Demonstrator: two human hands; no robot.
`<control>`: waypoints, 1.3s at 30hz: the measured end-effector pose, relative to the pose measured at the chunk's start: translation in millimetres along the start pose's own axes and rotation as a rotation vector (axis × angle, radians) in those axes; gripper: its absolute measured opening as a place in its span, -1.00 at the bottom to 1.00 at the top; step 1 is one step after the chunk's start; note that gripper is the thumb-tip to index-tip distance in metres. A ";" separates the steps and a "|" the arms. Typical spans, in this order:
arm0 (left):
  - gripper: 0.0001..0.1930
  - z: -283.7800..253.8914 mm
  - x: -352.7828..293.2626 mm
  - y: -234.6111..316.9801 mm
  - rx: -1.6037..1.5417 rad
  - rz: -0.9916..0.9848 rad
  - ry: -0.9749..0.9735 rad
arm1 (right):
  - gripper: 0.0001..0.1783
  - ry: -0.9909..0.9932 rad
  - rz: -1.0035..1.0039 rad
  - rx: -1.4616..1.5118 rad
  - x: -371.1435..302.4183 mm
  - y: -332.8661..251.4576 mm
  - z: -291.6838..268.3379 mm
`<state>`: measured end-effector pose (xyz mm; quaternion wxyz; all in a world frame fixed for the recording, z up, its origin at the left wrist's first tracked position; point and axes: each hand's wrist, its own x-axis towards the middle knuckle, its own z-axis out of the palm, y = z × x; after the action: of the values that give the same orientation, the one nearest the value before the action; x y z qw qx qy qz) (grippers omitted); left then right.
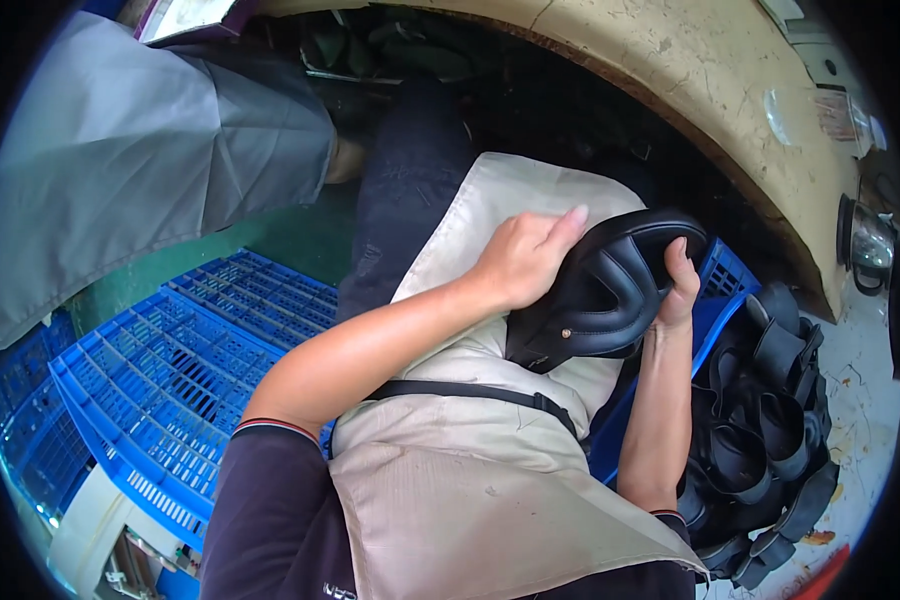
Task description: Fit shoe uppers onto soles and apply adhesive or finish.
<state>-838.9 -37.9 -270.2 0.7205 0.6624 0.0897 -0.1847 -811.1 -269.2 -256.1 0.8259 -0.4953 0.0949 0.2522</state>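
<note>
Above my lap I hold a black leather-look shoe (pixel 610 285), tilted, with padded seams and a small round metal stud on its side. My left hand (pixel 530 250) grips its left side; the thumb points up along the edge and the other fingers are mostly hidden. At the right end, my right hand (pixel 680 285) is closed round the rim with its thumb on top and its fingers behind. A beige apron (pixel 490 490) covers my front and thighs beneath the shoe.
Blue plastic crates (pixel 200 350) stand at my left. Black curved strap-like pieces (pixel 760 430) are heaped at my right beside a blue bin (pixel 720 285). A tan table edge (pixel 710 80) curves ahead, with a glass pot (pixel 870 245) further right. Another person's grey-covered lap (pixel 160 150) is at upper left.
</note>
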 end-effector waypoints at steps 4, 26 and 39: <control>-0.47 -11.9 -5.6 -9.5 0.117 0.045 0.040 | -0.43 0.047 0.028 0.043 14.2 10.1 -2.0; -0.64 83.4 23.1 5.5 0.154 0.330 0.029 | -0.42 -0.075 0.068 -0.104 -1.8 -97.2 -15.8; -0.72 70.3 39.7 249.7 0.579 0.284 -0.124 | -0.81 -0.183 -0.002 -0.442 -28.9 -160.4 66.1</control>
<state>-714.5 -99.6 -47.5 0.5250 0.8330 -0.1039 -0.1402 -760.1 -282.5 -88.3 0.7028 -0.6392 -0.0384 0.3098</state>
